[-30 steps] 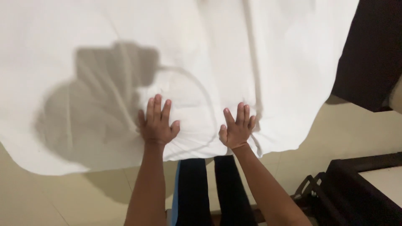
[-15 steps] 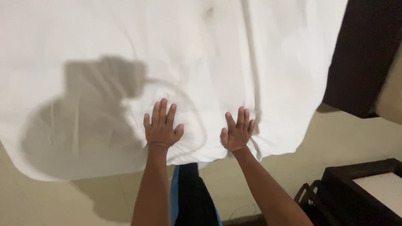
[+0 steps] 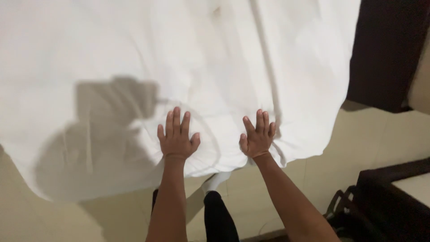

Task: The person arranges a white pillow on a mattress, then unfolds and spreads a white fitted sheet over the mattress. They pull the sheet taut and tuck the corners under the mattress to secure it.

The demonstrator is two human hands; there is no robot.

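**Both palms flat on white bed sheet near its hanging edge**

Head view, the only view. White bed sheet (image 3: 188, 58) fills the upper and left part of the frame, spread over a bed, its near edge drooping toward the beige tiled floor (image 3: 380, 134). Left hand (image 3: 176, 140) lies palm down on the sheet, fingers (image 3: 174, 121) spread and extended, gripping nothing. Right hand (image 3: 257, 139) likewise palm down, fingers (image 3: 260, 122) splayed, nothing pinched; thumb points inward. Both hands are open and pressing on the fabric, not grasping it.

Key relation: the sheet lies directly under both palms and runs away from the fingers, up the frame; its free edge sits just behind the heels of the hands, between the wrists and the person's legs. The edge runs roughly left to right, dipping lower at the left. Right hand is nearer the sheet's right corner, which hangs toward the floor; left hand is nearer the big wrinkled area at left. The hands are near each other, apart, at about the same height in the frame.

A curved crease (image 3: 210, 130) arcs between the two hands. A dark shadow (image 3: 103, 134) falls on the sheet left of the left hand. A long fold line (image 3: 264, 54) runs up from the right hand.

Rest: dark wooden furniture (image 3: 385, 49) at top right, dark low piece with a pale top (image 3: 398, 197) at bottom right, a dark bag with handles (image 3: 340, 210) beside it. The person's dark trouser leg (image 3: 219, 219) and a white-socked foot (image 3: 217, 181) show below the sheet edge.
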